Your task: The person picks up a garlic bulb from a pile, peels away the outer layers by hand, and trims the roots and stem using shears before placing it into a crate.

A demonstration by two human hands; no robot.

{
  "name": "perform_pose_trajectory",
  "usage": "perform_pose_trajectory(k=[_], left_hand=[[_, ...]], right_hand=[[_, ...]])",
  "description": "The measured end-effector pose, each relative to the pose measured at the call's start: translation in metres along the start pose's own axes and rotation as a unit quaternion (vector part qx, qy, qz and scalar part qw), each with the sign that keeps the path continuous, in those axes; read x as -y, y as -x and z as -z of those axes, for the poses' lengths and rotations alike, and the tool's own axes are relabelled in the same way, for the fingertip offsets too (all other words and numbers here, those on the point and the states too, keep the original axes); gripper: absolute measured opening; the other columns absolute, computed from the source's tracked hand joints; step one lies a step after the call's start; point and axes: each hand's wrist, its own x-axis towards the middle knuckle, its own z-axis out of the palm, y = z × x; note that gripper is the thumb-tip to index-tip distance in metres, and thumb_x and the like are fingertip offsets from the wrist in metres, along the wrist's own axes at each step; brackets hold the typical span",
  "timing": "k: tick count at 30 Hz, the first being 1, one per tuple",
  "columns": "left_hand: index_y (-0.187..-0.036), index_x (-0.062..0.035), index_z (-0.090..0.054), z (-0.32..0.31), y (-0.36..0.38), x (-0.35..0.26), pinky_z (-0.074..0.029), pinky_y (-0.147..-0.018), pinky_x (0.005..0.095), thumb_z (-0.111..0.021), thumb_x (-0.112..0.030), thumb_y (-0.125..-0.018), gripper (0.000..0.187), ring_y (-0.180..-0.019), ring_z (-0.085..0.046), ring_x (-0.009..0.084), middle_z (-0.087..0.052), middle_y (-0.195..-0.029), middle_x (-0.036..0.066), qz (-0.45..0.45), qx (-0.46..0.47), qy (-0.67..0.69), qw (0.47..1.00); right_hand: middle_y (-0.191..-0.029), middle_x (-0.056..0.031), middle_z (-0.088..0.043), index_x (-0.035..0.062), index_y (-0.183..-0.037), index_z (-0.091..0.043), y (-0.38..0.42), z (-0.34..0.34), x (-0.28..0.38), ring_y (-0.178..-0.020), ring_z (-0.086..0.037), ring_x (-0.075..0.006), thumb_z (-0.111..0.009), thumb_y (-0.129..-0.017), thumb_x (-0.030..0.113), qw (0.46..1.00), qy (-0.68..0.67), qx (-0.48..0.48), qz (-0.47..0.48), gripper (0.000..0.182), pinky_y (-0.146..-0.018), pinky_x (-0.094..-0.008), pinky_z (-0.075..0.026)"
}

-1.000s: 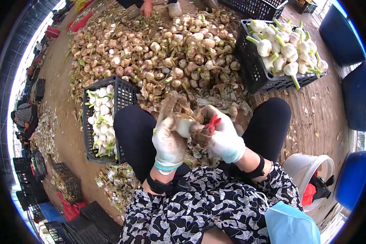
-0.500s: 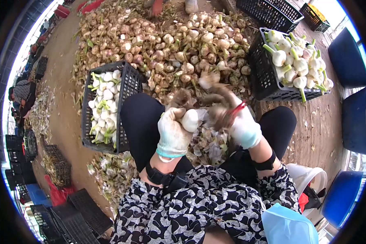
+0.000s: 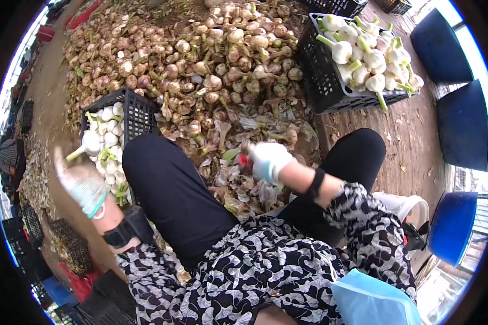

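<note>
My left hand [image 3: 82,181], in a white glove with a teal cuff and smeared by motion, is over the outer side of the left black crate [image 3: 138,115]. Its fingers look stretched out. Beside them is a white garlic bulb [image 3: 92,142], its green stem pointing towards the fingers. Whether they still touch the stem is hard to make out. My right hand [image 3: 270,161], gloved alike, is closed round a tool with red handles [image 3: 245,161], above the loose garlic skins [image 3: 244,184] between my knees. The tool's working end is hidden or blurred.
A heap of untrimmed garlic [image 3: 200,67] spreads in front of me. On the right stands a black crate [image 3: 322,76] piled with clean bulbs. Blue tubs [image 3: 461,127] line the right side, near a white bucket [image 3: 415,211]. Another person [image 3: 10,162] is at the far left.
My left hand has swung left from between my knees to the left crate with the white bulb. My right hand has moved left and keeps the red-handled tool. The view has shifted too.
</note>
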Motion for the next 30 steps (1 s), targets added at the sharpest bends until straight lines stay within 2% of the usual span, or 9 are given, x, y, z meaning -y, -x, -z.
perform_pose_trajectory(k=[5,7,14,19,21,23,24,27,30], left_hand=[[-0.116,-0.003,-0.055,0.034,0.015,-0.019,-0.048,-0.082,0.0339,-0.047,-0.003,-0.087,0.03,-0.098,-0.056,0.0211,-0.058,-0.108,0.014,-0.261,0.057,-0.406,0.874],[-0.116,0.0019,-0.054,-0.001,0.053,-0.025,-0.047,-0.082,0.033,-0.049,-0.005,-0.086,0.031,-0.096,-0.057,0.0196,-0.059,-0.106,0.013,0.101,0.022,-0.015,0.994],[-0.118,0.0073,-0.049,-0.07,0.155,0.015,-0.047,-0.082,0.0321,-0.054,-0.009,-0.084,0.038,-0.094,-0.058,0.0212,-0.058,-0.109,0.014,0.346,0.256,-0.026,0.902],[-0.125,0.001,-0.044,-0.057,0.17,0.07,-0.048,-0.085,0.0365,-0.044,-0.026,-0.094,0.04,-0.098,-0.058,0.0234,-0.057,-0.111,0.012,0.563,0.217,0.108,0.79],[-0.126,-0.0014,-0.044,-0.076,0.17,0.056,-0.048,-0.085,0.0391,-0.04,-0.031,-0.096,0.042,-0.101,-0.056,0.0246,-0.056,-0.114,0.013,0.6,0.237,0.179,0.742],[-0.128,-0.0064,-0.043,-0.089,0.176,0.052,-0.048,-0.088,0.0453,-0.033,-0.04,-0.097,0.048,-0.111,-0.052,0.0275,-0.053,-0.122,0.012,0.651,0.203,0.244,0.689],[-0.129,-0.0058,-0.042,-0.092,0.179,0.046,-0.047,-0.09,0.0456,-0.037,-0.039,-0.096,0.047,-0.111,-0.052,0.0279,-0.053,-0.121,0.012,0.638,0.218,0.259,0.692],[-0.131,-0.0027,-0.04,-0.091,0.186,0.039,-0.047,-0.091,0.0448,-0.046,-0.033,-0.094,0.048,-0.11,-0.053,0.0276,-0.054,-0.118,0.012,0.56,0.274,0.2,0.756],[-0.129,0.0056,-0.039,-0.09,0.188,0.039,-0.047,-0.092,0.0371,-0.067,-0.02,-0.081,0.061,-0.108,-0.054,0.0251,-0.055,-0.114,0.016,0.162,0.383,-0.123,0.901]], right_hand=[[-0.116,-0.014,-0.06,0.008,-0.107,-0.064,-0.082,-0.032,-0.104,-0.107,-0.057,-0.0335,-0.06,-0.079,0.019,0.972,0.046,-0.079,-0.215,0.031,-0.083,-0.0435,-0.049],[-0.123,-0.0139,-0.054,0.0097,-0.111,-0.062,-0.112,-0.071,-0.147,-0.112,-0.053,-0.0338,-0.061,-0.079,0.028,0.975,0.037,-0.008,-0.221,0.037,-0.087,-0.0454,-0.047],[-0.113,-0.0139,-0.06,0.0062,-0.112,-0.06,-0.115,-0.056,-0.136,-0.105,-0.057,-0.0303,-0.051,-0.086,0.028,0.929,-0.117,-0.074,-0.342,0.035,-0.083,-0.0429,-0.046],[-0.104,-0.0081,-0.064,-0.0014,-0.113,-0.056,-0.063,0.037,-0.08,-0.097,-0.058,-0.0145,-0.051,-0.087,0.019,0.768,-0.6,-0.12,0.188,0.033,-0.086,-0.0296,-0.044],[-0.113,-0.0107,-0.06,-0.002,-0.114,-0.056,0.007,0.078,-0.034,-0.099,-0.058,-0.0176,-0.047,-0.087,0.005,0.797,-0.406,-0.217,0.391,0.029,-0.087,-0.0307,-0.045],[-0.119,-0.0105,-0.056,-0.004,-0.119,-0.05,0.044,0.077,-0.013,-0.102,-0.057,-0.017,-0.051,-0.087,0.007,0.758,-0.53,-0.117,0.362,0.034,-0.091,-0.03,-0.043],[-0.117,-0.0085,-0.057,-0.0041,-0.122,-0.049,0.038,0.051,-0.021,-0.107,-0.053,-0.0136,-0.058,-0.088,0.026,0.659,-0.674,-0.08,0.325,0.046,-0.093,-0.0287,-0.041],[-0.112,-0.0085,-0.058,-0.0004,-0.122,-0.048,0.055,0.051,-0.01,-0.102,-0.054,-0.013,-0.056,-0.09,0.03,0.741,-0.601,-0.202,0.22,0.045,-0.089,-0.0285,-0.043],[-0.102,-0.0077,-0.061,0.0,-0.116,-0.05,0.051,0.028,-0.021,-0.092,-0.058,-0.013,-0.052,-0.093,0.026,0.727,-0.634,-0.218,0.146,0.035,-0.079,-0.0276,-0.046]])
